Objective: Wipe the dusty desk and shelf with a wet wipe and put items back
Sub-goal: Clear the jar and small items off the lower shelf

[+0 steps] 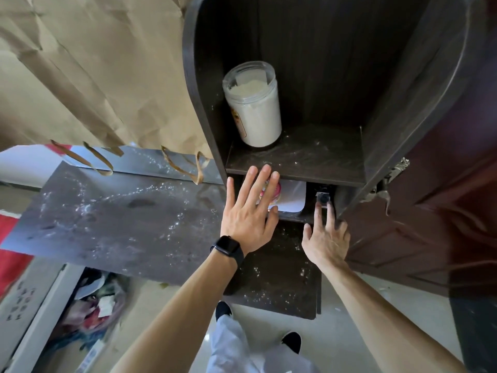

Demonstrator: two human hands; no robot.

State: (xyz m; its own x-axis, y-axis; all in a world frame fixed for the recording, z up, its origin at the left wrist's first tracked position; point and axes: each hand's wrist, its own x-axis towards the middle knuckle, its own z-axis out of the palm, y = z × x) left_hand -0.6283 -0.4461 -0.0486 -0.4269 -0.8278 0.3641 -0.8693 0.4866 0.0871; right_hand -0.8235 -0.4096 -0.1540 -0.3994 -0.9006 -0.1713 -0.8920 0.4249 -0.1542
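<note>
Dark wooden shelf point(309, 160) stands against the right end of the table point(121, 211). Both surfaces carry white dust in streaks and specks.

On the shelf's upper board, left rear corner: one clear jar point(252, 103) of white powder, upright.

Left hand point(248, 211), black watch point(227, 249) on the wrist, is held flat at the front edge of that board. Its fingers are straight and slightly spread, and lie over a pink-and-white round item point(277, 189) in the compartment below. Contact cannot be confirmed. A white sheet point(293, 196) lies just beside that item.

Right hand point(326, 238) reaches into the same compartment at its right side. Thumb is spread wide, and two fingers are straight with tips at a small black object point(322, 198). Contact is unclear.

Brown paper bag point(80, 76) hangs over the table's far edge. A dark door point(430, 224) stands right of the shelf.
</note>
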